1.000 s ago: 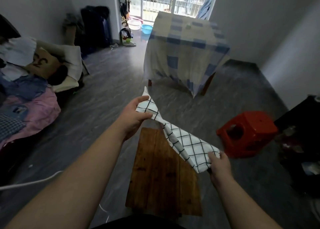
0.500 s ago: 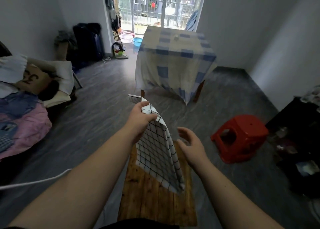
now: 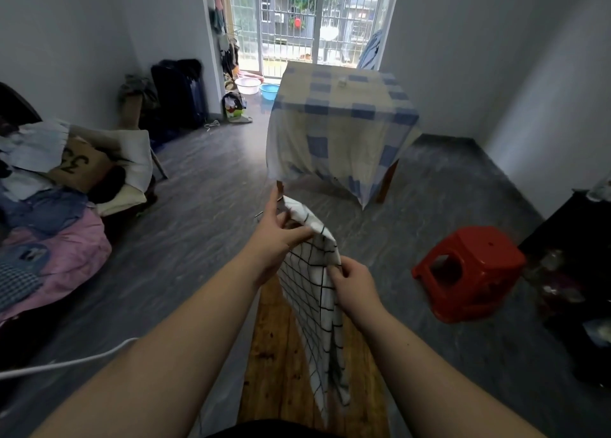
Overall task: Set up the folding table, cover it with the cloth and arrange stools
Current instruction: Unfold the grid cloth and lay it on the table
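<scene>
Two hands are seen above a low wooden bench (image 3: 281,348), which stands on a grey floor (image 3: 205,226) in a narrow room with pale walls. Beyond the bench, a table is covered with a blue and cream checked tablecloth (image 3: 340,130), and one brown leg (image 3: 386,186) is seen under its hanging corner. Behind this table a barred glass door (image 3: 297,24) is seen. To the right of the bench a red plastic stool (image 3: 469,272) stands on the floor. To the left of the bench a bed (image 3: 56,239) is piled with clothes and pillows, and a dark suitcase (image 3: 180,93) stands against the wall farther back.

Near the door, beyond the bench, a white basin (image 3: 248,85) and a blue basin (image 3: 269,92) are placed on the floor; their contents cannot be told.

A white cloth with black grid lines (image 3: 317,308) is held over the bench and hangs down almost to its top. Its upper corner is pinched by the fingers (image 3: 297,236) of the left hand (image 3: 274,239), the other fingers being partly spread. Its right edge, lower down, is pinched by the fingers (image 3: 334,272) of the right hand (image 3: 355,285), which are pressed together on the fabric.
</scene>
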